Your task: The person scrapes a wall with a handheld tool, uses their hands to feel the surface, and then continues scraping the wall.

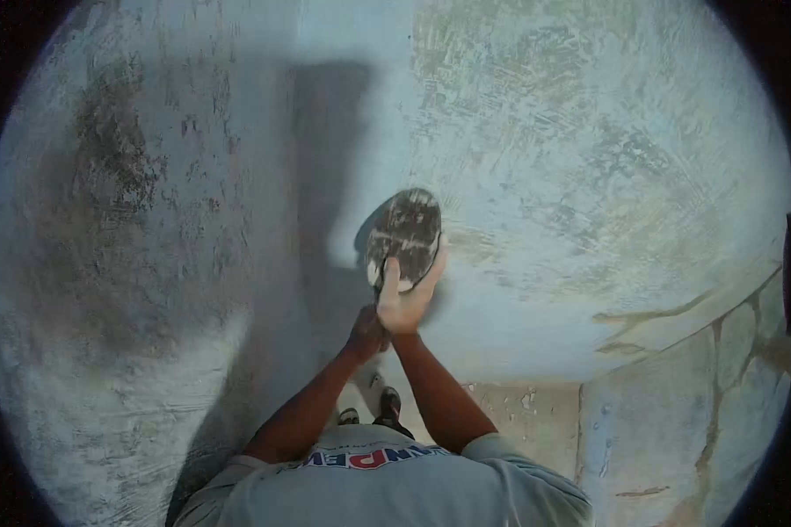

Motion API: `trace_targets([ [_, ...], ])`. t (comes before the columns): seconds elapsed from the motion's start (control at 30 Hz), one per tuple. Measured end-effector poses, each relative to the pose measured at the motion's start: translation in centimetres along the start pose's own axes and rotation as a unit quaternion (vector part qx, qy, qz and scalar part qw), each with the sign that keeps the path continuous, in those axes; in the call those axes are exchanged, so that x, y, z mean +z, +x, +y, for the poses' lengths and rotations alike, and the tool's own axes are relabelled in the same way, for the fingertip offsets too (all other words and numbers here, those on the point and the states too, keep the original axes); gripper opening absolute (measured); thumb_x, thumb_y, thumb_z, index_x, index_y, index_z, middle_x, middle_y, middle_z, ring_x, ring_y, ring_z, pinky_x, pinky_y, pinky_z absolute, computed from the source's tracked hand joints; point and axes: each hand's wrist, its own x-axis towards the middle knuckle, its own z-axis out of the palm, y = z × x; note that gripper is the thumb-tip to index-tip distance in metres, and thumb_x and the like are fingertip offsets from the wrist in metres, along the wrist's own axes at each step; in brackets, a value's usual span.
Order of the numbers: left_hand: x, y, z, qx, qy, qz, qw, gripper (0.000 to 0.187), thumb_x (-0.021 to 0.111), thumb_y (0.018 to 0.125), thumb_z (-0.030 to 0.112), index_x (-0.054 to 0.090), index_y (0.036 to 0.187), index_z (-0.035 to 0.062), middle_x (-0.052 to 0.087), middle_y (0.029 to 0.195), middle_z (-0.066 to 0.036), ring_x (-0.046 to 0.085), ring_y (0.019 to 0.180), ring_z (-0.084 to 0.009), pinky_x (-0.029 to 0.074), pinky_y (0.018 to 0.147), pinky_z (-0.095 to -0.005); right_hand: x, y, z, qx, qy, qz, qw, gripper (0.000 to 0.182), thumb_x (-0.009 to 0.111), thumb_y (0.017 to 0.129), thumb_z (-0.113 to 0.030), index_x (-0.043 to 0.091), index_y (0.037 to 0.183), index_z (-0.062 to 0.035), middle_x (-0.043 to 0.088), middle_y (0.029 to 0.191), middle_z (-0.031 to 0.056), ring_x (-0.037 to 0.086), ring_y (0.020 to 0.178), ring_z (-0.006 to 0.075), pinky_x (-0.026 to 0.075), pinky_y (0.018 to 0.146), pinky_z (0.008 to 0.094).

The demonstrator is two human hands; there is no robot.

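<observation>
A dark oval tool [406,230], scuffed and caked with whitish dust, is held up against the wall in the middle of the view; its exact kind does not show. My right hand [408,294] grips its lower right edge, the thumb lying over its face and the fingers along its side. Just below and to the left, my left hand [368,332] is closed near the tool's lower end. Whatever sits inside the left hand is hidden by the fingers and by my right wrist.
The plastered wall [518,132] has rough, scraped patches on the right and dark stains on the left. Shadows fall across it. Cracked, stone-like facing [659,413] runs along the lower right. My shoes [389,402] stand on the floor below.
</observation>
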Motion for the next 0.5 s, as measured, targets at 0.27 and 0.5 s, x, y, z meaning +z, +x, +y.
trace_targets([
  [0.27, 4.2, -0.3, 3.8, 0.028, 0.037, 0.083, 0.995, 0.045, 0.049, 0.102, 0.043, 0.054, 0.073, 0.0092, 0.045, 0.055, 0.001, 0.042, 0.042, -0.0087, 0.034, 0.040, -0.0286, -0.9, 2.2, -1.0, -0.009, 0.007, -0.011, 1.000, 0.080, 0.063, 0.092, -0.002, 0.017, 0.158, -0.0015, 0.043, 0.146, 0.0218, 0.049, 0.128, 0.0289, 0.039, 0.109, 0.0388],
  [0.5, 2.3, -0.7, 1.3, 0.000, 0.020, 0.048, 0.999, 0.038, 0.050, 0.103, 0.036, 0.055, 0.075, 0.0087, 0.046, 0.057, 0.002, 0.041, 0.044, -0.0081, 0.034, 0.041, -0.0280, -0.6, 0.2, 0.7, -0.047, 0.011, 0.014, 0.999, 0.080, 0.062, 0.091, 0.000, 0.017, 0.157, 0.0008, 0.042, 0.145, 0.0234, 0.048, 0.128, 0.0293, 0.039, 0.109, 0.0381],
])
